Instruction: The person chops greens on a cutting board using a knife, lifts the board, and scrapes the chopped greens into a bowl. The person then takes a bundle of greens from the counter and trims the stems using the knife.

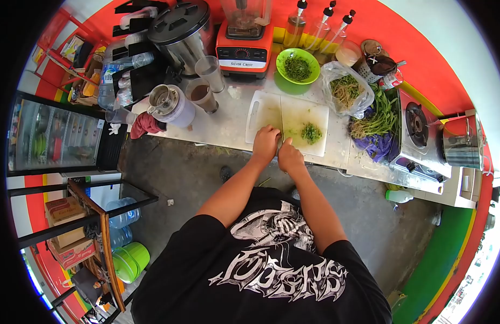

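Observation:
A knife lies over the white cutting board, its thin blade pointing away from me. My right hand is closed around its handle at the board's near edge. Close against the blade's left side is my left hand, with its fingers curled together; what they hold, if anything, is hidden. To the right of the blade sits a small pile of chopped green herbs. Behind the board, a lime-green bowl contains more chopped herbs.
Right of the board are a plastic bag of greens, loose leafy stems and a gas stove. A red blender, pump bottles, a cup of brown liquid and a white container stand on the counter.

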`<state>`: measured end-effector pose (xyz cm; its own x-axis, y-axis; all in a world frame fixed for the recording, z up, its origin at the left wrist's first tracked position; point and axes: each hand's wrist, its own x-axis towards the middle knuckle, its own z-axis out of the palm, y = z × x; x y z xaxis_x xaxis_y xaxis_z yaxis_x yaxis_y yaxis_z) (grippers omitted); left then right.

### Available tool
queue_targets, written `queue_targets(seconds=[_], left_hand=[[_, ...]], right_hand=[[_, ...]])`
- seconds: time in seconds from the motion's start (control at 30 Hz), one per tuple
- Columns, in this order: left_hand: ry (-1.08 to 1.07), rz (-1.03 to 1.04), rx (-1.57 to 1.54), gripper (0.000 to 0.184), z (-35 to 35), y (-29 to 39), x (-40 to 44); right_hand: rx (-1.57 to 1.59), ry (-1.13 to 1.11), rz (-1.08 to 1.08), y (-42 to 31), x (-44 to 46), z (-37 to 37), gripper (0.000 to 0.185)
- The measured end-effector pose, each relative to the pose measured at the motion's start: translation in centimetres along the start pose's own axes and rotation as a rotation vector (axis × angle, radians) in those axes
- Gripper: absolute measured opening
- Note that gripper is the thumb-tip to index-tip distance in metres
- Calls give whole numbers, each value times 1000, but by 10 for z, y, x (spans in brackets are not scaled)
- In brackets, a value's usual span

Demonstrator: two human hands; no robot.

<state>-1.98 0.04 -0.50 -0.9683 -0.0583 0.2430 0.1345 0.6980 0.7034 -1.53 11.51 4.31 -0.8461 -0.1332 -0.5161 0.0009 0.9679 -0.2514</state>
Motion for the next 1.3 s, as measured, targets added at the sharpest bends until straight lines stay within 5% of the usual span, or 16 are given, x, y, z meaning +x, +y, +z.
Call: queue_targets(seconds=[0.73, 1.3], left_hand=[[-44, -144, -18, 6, -6, 3, 3], [-35, 29, 70, 15, -12, -3, -14]], right_hand=[[27, -87, 34, -7, -6, -8, 34], [-13, -133, 19, -5, -7, -3, 39]])
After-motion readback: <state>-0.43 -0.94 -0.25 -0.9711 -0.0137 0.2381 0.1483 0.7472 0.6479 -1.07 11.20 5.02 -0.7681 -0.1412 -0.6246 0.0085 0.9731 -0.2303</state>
